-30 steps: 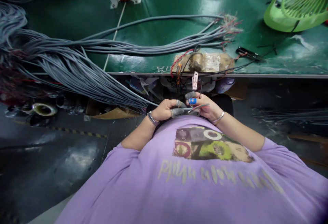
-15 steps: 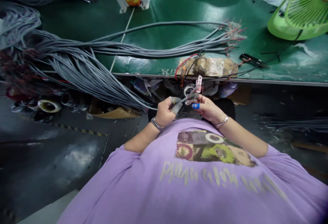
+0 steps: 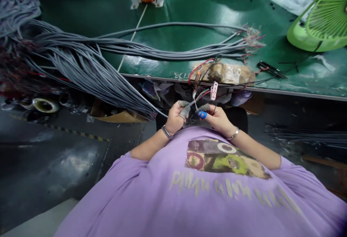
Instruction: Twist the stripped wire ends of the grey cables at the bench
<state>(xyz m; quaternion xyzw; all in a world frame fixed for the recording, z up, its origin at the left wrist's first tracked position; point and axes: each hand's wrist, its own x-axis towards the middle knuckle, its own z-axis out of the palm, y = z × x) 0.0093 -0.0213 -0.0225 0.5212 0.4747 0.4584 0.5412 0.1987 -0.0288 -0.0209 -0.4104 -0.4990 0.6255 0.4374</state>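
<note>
My left hand (image 3: 175, 118), with grey covers on thumb and finger, is closed around a grey cable (image 3: 162, 113) close to its stripped end. From that end fan out thin coloured wires (image 3: 202, 94), green and red among them. My right hand (image 3: 218, 120), with a blue wrap on the thumb and a grey finger cover, pinches a pale strand (image 3: 196, 104) that bends down from the cable end. Just beyond the wires is a small pale pink tool with holes (image 3: 214, 91), at the bench edge. Both hands are in front of my lap.
A large bundle of grey cables (image 3: 81, 61) drapes over the green bench (image 3: 184, 11) edge at left. A taped block (image 3: 233, 73), a black-handled tool (image 3: 271, 69) and a green fan (image 3: 306, 36) are at right. Below the bench stand a cardboard box (image 3: 119, 118) and bags.
My right hand has drawn slightly down and left, pulling the pale strand apart from the coloured wires, which now spread up and right. My left hand keeps its hold. The view has shifted slightly.
</note>
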